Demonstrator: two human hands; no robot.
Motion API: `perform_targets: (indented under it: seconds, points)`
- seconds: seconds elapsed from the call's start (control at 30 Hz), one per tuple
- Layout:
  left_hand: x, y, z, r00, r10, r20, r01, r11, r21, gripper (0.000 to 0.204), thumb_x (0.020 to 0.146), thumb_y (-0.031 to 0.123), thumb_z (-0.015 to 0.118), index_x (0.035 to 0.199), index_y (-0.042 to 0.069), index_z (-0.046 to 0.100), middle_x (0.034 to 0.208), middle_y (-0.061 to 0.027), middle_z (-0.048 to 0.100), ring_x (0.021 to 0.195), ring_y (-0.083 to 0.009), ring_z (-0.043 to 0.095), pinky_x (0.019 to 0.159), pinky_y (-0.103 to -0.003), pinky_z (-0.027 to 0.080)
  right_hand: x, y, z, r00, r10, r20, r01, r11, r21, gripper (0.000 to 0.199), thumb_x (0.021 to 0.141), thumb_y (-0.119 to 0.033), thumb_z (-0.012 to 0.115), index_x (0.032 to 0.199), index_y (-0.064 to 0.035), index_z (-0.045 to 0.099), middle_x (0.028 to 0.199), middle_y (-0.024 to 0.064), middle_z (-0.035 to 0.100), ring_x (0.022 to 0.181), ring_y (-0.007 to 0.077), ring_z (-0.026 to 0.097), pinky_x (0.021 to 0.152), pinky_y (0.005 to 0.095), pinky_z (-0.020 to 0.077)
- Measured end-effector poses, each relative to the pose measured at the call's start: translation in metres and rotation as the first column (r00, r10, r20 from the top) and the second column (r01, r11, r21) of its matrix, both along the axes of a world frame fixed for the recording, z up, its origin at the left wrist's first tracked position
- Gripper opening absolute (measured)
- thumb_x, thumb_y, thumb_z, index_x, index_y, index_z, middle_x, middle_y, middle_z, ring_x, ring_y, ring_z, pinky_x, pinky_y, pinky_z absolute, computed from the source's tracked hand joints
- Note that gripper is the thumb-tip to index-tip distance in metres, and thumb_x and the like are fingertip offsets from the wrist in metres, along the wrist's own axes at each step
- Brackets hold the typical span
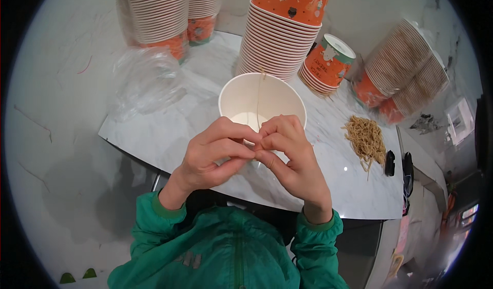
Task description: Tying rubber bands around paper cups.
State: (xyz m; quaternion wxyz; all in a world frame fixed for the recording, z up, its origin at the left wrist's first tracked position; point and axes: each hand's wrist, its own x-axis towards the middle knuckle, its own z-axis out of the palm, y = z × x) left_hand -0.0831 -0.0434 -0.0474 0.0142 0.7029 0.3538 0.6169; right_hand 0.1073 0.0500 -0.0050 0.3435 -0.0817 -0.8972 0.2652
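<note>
A white-lined paper bucket [239,98] sits on the marble-patterned table in front of me, its open mouth facing me. A thin tan twine [260,95] passes over its far rim and down across the opening to my fingertips. My left hand [209,151] and my right hand [292,158] meet at the bucket's near rim, thumbs and fingers pinched together on the twine. The short piece between the fingertips is mostly hidden.
Orange printed buckets [280,37] stand in a tall nested stack behind. A shorter stack [329,63] is beside it. Wrapped stacks [156,11] stand back left, others [398,58] at right. Crumpled clear plastic [146,81] lies left; a twine heap [364,139] and black object [390,163] lie right.
</note>
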Motion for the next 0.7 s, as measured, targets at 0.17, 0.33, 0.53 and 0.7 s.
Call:
perform_targets:
  seconds: [0.17,0.33,0.53,0.7]
  points:
    - [0.000,0.007,0.005,0.989,-0.035,-0.147,0.050,0.994,0.099,0.031,0.069,-0.011,0.077,0.096,0.003,0.069,0.108,-0.0108,0.072,0.080,-0.0247,0.065,0.068,-0.034,0.053,0.005,0.007,0.005,0.995,0.097,0.023,-0.092,0.983,-0.161,0.011,0.084,-0.004,0.075,0.091,-0.0044,0.066,0.104,0.0058,0.061,0.102,0.0291,0.051,0.090,0.0387,0.0423]
    - [0.003,0.007,0.004,0.987,0.010,-0.163,0.013,0.990,0.141,0.032,0.067,-0.010,0.078,0.095,0.003,0.068,0.101,-0.0092,0.071,0.078,-0.0247,0.065,0.064,-0.033,0.052,0.008,0.008,0.008,0.993,0.103,0.054,-0.090,0.975,-0.204,0.009,0.085,-0.005,0.075,0.090,-0.0041,0.067,0.105,0.0052,0.062,0.104,0.0283,0.051,0.091,0.0382,0.0433]
    - [0.026,-0.010,0.000,0.972,0.207,-0.113,-0.196,0.976,0.095,0.036,0.072,-0.016,0.071,0.100,0.004,0.062,0.094,-0.0076,0.065,0.071,-0.0181,0.057,0.059,-0.027,0.045,0.007,0.001,0.006,0.998,0.051,0.045,-0.041,0.980,-0.195,0.009,0.085,-0.002,0.075,0.093,-0.0037,0.072,0.109,0.0059,0.062,0.109,0.0246,0.054,0.091,0.0360,0.0456]
    - [0.046,-0.039,-0.009,0.945,0.215,0.246,-0.154,0.957,-0.246,0.023,0.087,-0.015,0.062,0.105,0.000,0.059,0.100,-0.0058,0.061,0.075,-0.0060,0.053,0.062,-0.021,0.042,0.005,-0.026,-0.006,0.947,-0.239,-0.217,0.259,0.963,0.071,0.027,0.078,0.009,0.071,0.103,-0.0021,0.071,0.111,0.0117,0.062,0.105,0.0268,0.058,0.084,0.0341,0.0502]
